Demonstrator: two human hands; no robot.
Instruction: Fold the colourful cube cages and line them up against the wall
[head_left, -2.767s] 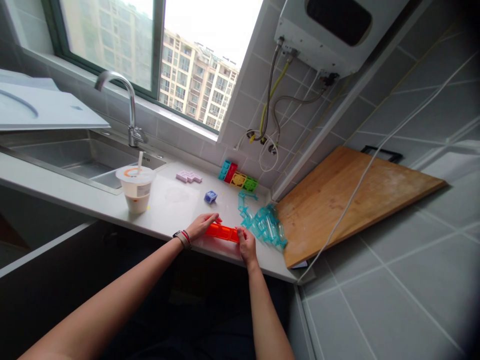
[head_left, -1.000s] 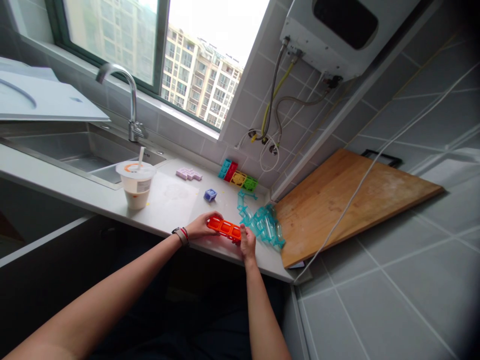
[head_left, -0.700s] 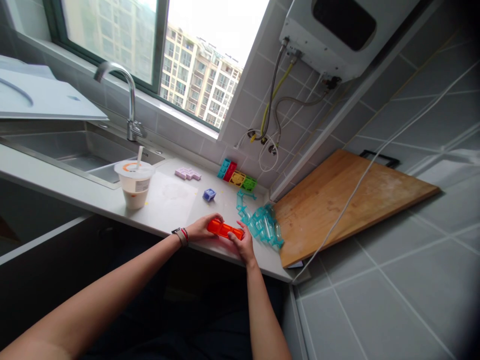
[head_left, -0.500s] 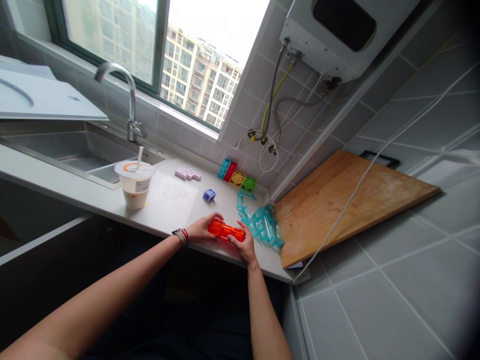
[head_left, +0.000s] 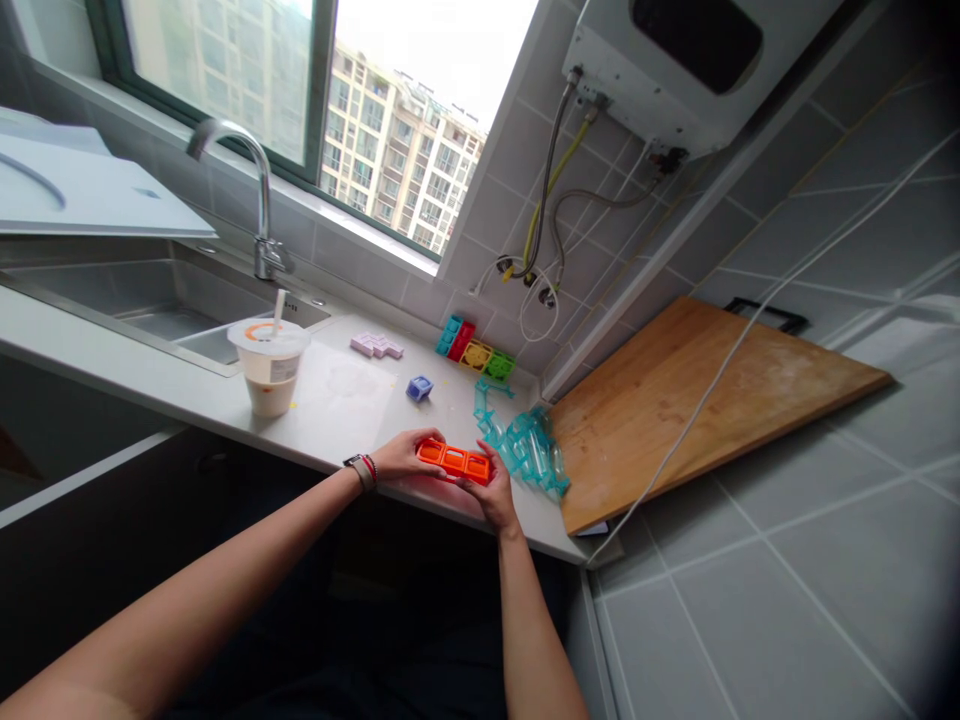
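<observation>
An orange plastic toy piece, a row of three open square frames, is held above the front edge of the counter. My left hand grips its left end, and my right hand grips its right end, fingers closed round it. Just behind lies a small blue-purple cube. Right of my hands is a heap of clear teal plastic pieces. Farther back, against the wall, stands a row of joined blue, red, yellow and green blocks. A flat lilac stepped piece lies to its left.
A lidded drink cup with a straw stands near the counter's front edge, beside the steel sink and faucet. A wooden board leans at the right, crossed by a white cord. Pipes hang from a wall heater.
The orange piece has been turned in both hands, so its row of square openings now faces me. Both hands keep hold of it at nearly the same place.
</observation>
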